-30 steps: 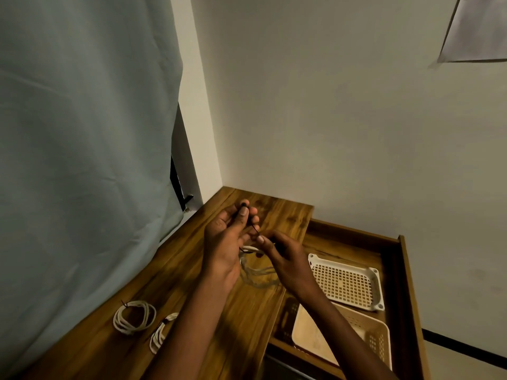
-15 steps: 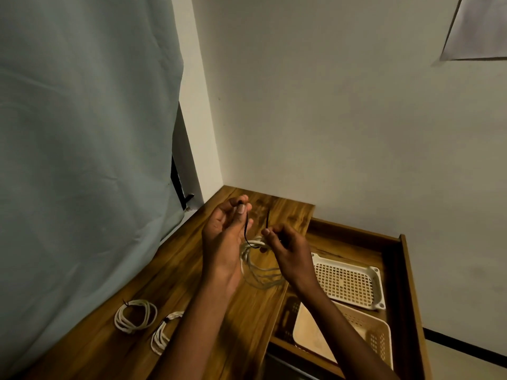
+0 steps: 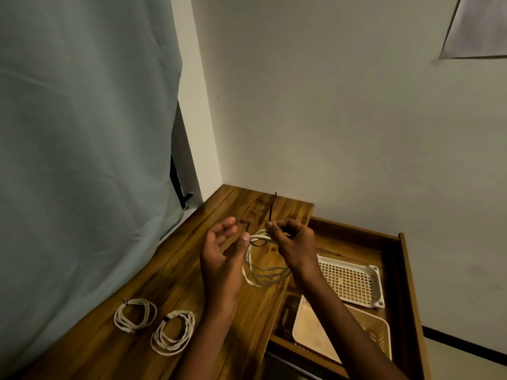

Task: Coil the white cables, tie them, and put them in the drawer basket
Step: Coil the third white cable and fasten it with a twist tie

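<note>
A white coiled cable [image 3: 256, 266] hangs between my two hands above the wooden tabletop [image 3: 170, 272]. A thin black tie [image 3: 272, 208] loops round the top of the coil and its free end sticks up. My right hand [image 3: 293, 242] pinches the tie and the coil's top. My left hand [image 3: 222, 248] is beside it, palm up, fingers spread, thumb touching the coil. Two tied white coils lie on the tabletop at the lower left, one [image 3: 135, 315] and another [image 3: 173, 331]. The beige drawer basket [image 3: 380, 334] sits in the open drawer [image 3: 406, 292] under my right forearm.
A white perforated tray [image 3: 351, 281] lies in the drawer behind the basket. A pale curtain [image 3: 82, 133] hangs along the table's left side. White walls meet at the corner behind the table.
My left hand has let go of the tie and opened its fingers. My right hand has pulled the tie's free end upward, drawing the loop tighter on the coil.
</note>
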